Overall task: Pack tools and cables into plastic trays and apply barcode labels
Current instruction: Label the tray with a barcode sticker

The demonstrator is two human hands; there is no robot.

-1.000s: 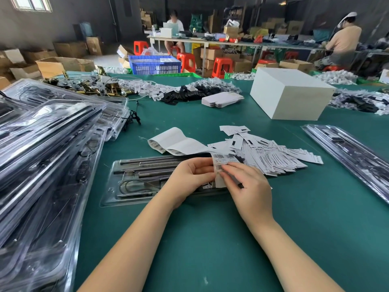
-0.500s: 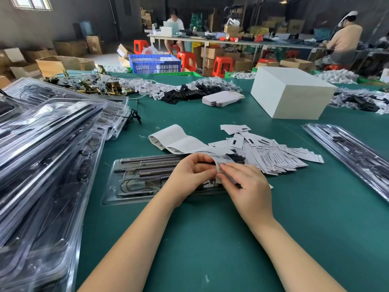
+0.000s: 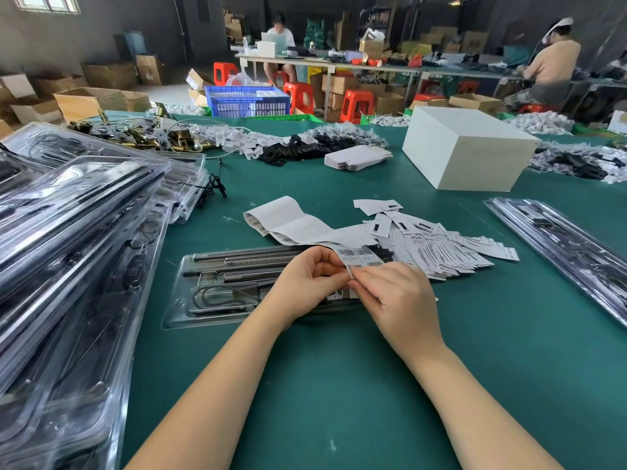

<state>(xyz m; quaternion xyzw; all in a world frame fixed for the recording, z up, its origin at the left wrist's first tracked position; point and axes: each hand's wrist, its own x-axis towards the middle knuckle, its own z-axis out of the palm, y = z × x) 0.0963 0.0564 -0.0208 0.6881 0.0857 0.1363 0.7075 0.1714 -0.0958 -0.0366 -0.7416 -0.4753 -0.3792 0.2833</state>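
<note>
Head view: I've got both hands over the packed tray point(image 3: 217, 293), which lies flat on the green table point(image 3: 339, 385) so the label can go straight down. Left hand point(image 3: 305, 283) curls round the label strip point(image 3: 359, 257), pinching it steady; right hand point(image 3: 400, 300) pinches its lower edge, I'd say peeling one barcode free. Spare labels point(image 3: 451, 252) are heaped just beyond. Print is too small to read.

Behind the green table point(image 3: 339, 385) stands a long worktable point(image 3: 356, 64), red stools point(image 3: 353, 105) tucked under it. Left of that worktable, cardboard boxes point(image 3: 101, 101) line a dark wall point(image 3: 84, 32) below a bright window point(image 3: 47, 1).
</note>
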